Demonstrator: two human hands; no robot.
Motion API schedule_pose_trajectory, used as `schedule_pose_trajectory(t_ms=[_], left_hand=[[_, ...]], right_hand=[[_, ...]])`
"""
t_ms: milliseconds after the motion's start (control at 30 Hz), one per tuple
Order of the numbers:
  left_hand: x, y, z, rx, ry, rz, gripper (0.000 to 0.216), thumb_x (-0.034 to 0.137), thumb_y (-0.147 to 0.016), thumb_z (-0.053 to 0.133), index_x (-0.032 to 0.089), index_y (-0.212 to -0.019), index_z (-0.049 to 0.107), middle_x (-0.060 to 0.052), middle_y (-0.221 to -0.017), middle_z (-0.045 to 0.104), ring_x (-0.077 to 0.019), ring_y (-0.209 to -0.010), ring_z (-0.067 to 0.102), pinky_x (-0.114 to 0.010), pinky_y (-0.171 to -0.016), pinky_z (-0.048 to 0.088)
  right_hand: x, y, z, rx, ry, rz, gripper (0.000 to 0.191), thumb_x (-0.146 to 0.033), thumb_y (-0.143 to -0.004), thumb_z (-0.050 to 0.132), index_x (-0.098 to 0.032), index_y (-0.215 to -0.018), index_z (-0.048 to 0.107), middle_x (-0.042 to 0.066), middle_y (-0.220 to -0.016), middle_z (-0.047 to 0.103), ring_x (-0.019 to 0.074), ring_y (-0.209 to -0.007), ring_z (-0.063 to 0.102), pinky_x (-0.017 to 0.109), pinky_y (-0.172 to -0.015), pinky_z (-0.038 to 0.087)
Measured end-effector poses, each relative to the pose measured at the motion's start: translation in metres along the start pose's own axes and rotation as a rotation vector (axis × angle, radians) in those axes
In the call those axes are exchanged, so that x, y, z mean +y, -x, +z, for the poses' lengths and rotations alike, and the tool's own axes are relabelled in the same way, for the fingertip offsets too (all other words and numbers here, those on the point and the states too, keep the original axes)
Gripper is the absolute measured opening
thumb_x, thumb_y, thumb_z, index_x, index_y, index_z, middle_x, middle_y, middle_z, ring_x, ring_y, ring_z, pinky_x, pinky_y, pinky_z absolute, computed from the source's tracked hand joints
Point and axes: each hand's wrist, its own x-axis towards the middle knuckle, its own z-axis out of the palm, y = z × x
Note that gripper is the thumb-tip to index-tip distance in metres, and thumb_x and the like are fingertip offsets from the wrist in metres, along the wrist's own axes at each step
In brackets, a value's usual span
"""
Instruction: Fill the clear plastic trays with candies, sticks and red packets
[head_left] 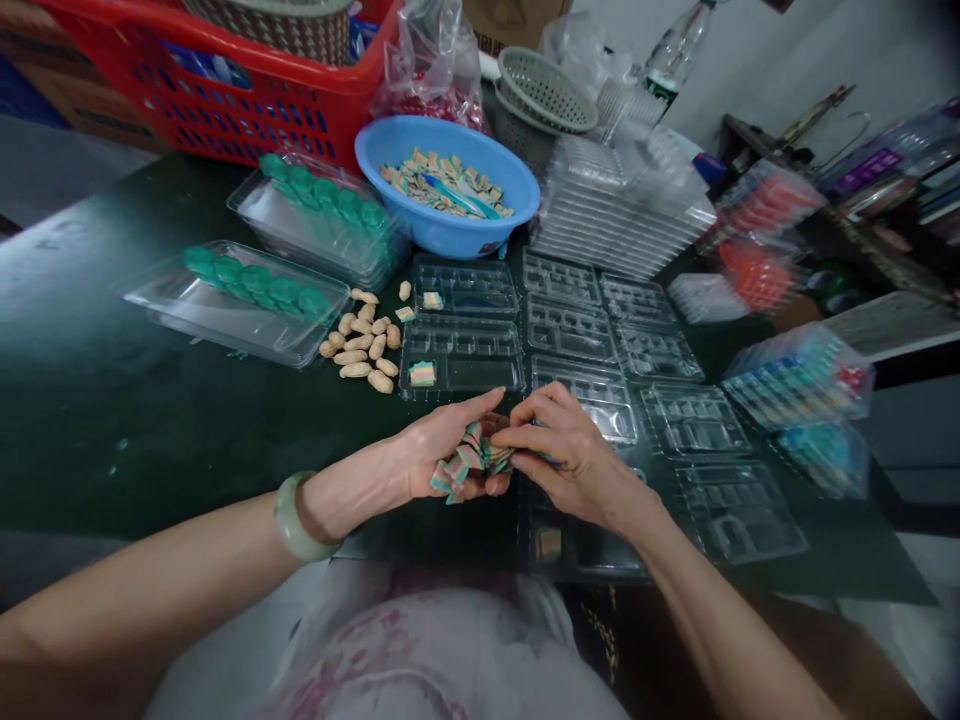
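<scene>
My left hand (pixel 442 450) is cupped palm up near the table's front edge and holds a heap of striped rainbow candy pieces (pixel 469 462). My right hand (pixel 562 450) pinches at that heap with its fingertips closed on the pieces. Just beyond the hands lie several clear plastic compartment trays (pixel 461 358), two of them with one striped candy piece (pixel 422 374) in a compartment. A blue bowl (pixel 450 225) farther back holds more of the same candy. A pale green bangle (pixel 294 520) sits on my left wrist.
Peanuts in shells (pixel 364 345) lie left of the trays. Two clear lidded packs with green candies (pixel 247 290) sit at the left. A stack of clear trays (pixel 622 205), a red basket (pixel 247 90), grey baskets and filled packs at the right surround the dark table.
</scene>
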Motion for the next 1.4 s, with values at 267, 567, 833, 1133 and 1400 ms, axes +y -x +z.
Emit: schedule_pose_trajectory(t_ms=[267,567,833,1133,1400], left_hand=[[0.001,0.0,-0.002,-0.024,-0.014,-0.007,0.049,0.054,-0.083,0.039,0.01,-0.076,0.06,-0.013,-0.055,0.061,-0.0178,-0.045,0.058,-0.017,-0.027,0.034],[-0.002,-0.003,-0.007,0.086,-0.068,0.13,0.029,0.039,-0.078,0.058,0.011,-0.081,0.063,-0.01,-0.066,0.062,-0.0147,-0.051,0.059,-0.017,-0.032,0.039],[-0.004,-0.001,-0.001,0.124,-0.184,0.238,0.029,0.04,-0.075,0.063,0.012,-0.082,0.063,-0.006,-0.064,0.059,-0.0106,-0.047,0.055,-0.015,-0.032,0.037],[-0.005,-0.003,-0.001,0.117,-0.17,0.286,0.024,0.033,-0.075,0.065,0.011,-0.084,0.061,-0.002,-0.066,0.054,-0.0096,-0.05,0.054,-0.013,-0.031,0.035],[-0.005,-0.002,0.002,0.122,-0.191,0.25,0.018,0.029,-0.077,0.063,0.012,-0.078,0.058,-0.001,-0.062,0.054,-0.0094,-0.046,0.053,-0.015,-0.032,0.036]], right_hand=[[0.007,0.002,0.008,0.103,-0.274,0.091,0.014,-0.015,-0.083,0.056,-0.022,-0.093,0.063,0.002,-0.086,0.061,0.0169,-0.086,0.049,0.034,-0.078,0.041],[0.012,0.008,0.008,0.215,-0.333,0.311,0.007,-0.019,-0.083,0.056,-0.021,-0.084,0.063,0.0,-0.077,0.061,0.0154,-0.078,0.052,0.031,-0.076,0.04],[0.012,0.015,0.008,0.301,-0.297,0.3,0.008,-0.018,-0.083,0.056,-0.022,-0.086,0.063,0.0,-0.076,0.057,0.0155,-0.079,0.051,0.03,-0.074,0.041],[0.008,0.016,0.016,0.396,-0.245,0.234,0.013,-0.014,-0.082,0.058,-0.022,-0.09,0.061,0.0,-0.078,0.056,0.0154,-0.078,0.05,0.03,-0.072,0.043],[0.011,0.016,0.017,0.371,-0.278,0.235,0.014,-0.013,-0.081,0.059,-0.024,-0.089,0.062,-0.001,-0.075,0.056,0.0155,-0.077,0.049,0.03,-0.07,0.042]])
